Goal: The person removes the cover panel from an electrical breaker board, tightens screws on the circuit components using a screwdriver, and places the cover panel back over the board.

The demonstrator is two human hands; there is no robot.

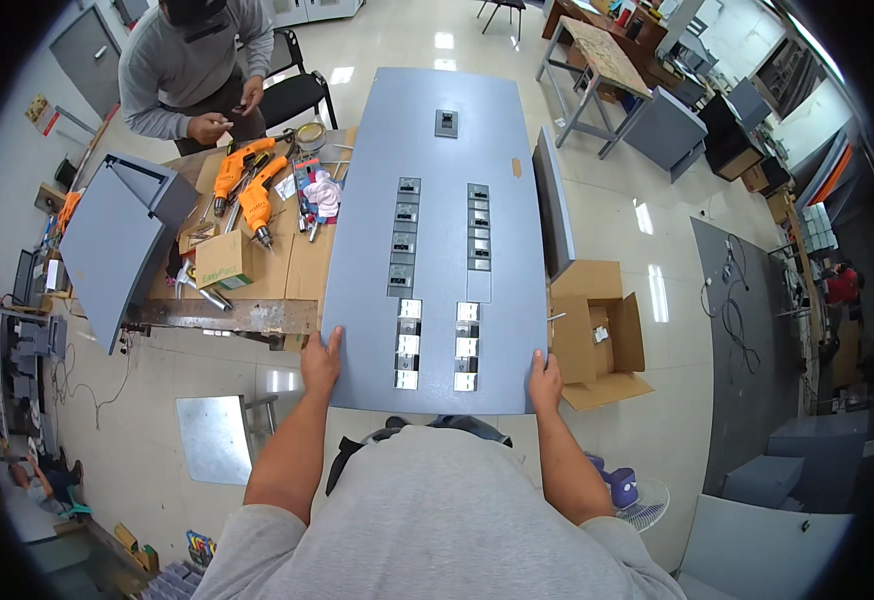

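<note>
A long grey metal electrical panel cover (437, 240) lies in front of me, its near edge close to my waist. Dark circuit breakers (403, 215) show in two columns through its cutouts, with one single breaker (446, 123) near the far end. Closer to me, several shiny breakers (408, 345) sit in the lower slots. My left hand (320, 362) is closed on the panel's left edge near its close corner, thumb on top. On the opposite edge my right hand (545, 380) grips likewise. The panel hides fingers of both hands.
Left of the panel, a workbench (302, 315) bears orange drills (257, 205), a small carton (225, 260) and hand tools. A co-worker (197, 80) stands behind it. A bent grey sheet-metal piece (112, 240) overhangs the left end. At right are an open cardboard box (597, 345) and a fan (647, 505).
</note>
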